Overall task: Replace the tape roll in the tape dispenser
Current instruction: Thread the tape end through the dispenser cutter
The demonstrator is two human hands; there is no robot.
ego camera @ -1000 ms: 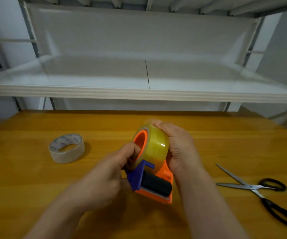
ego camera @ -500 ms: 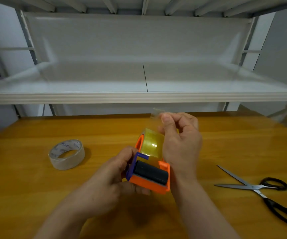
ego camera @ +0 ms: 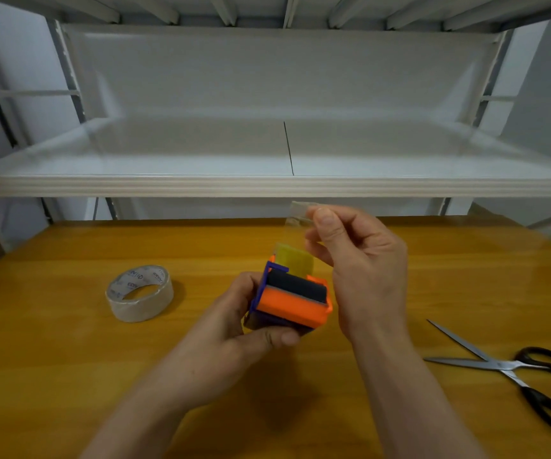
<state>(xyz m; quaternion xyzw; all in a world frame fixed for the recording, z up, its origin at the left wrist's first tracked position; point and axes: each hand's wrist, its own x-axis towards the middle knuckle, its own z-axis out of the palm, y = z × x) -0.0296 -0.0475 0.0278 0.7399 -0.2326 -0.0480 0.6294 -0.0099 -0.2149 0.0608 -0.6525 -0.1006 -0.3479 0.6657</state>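
Tape dispenser (ego camera: 292,301): orange and purple with a black roller, held above the middle of the wooden worktop (ego camera: 68,376), roller end toward the camera.
Yellow tape roll (ego camera: 294,261): seated in the dispenser behind the roller, only its top showing.
Tape end (ego camera: 297,213): a clear strip drawn up from the roll, reaching to the right thumb.
Left hand (ego camera: 234,329): curled around the dispenser's left side and underside, thumb pressed along its lower edge, fingers hidden behind the body.
Right hand (ego camera: 367,270): raised just right of the dispenser, thumb and forefinger pinched on the tape end, the other fingers loosely curled.
Spare tape roll (ego camera: 139,293): whitish, lying flat on the worktop, well left of the hands.
Scissors (ego camera: 512,376): black-handled, blades parted, lying on the worktop at the right.
Shelf (ego camera: 267,185): white, behind and above the worktop.
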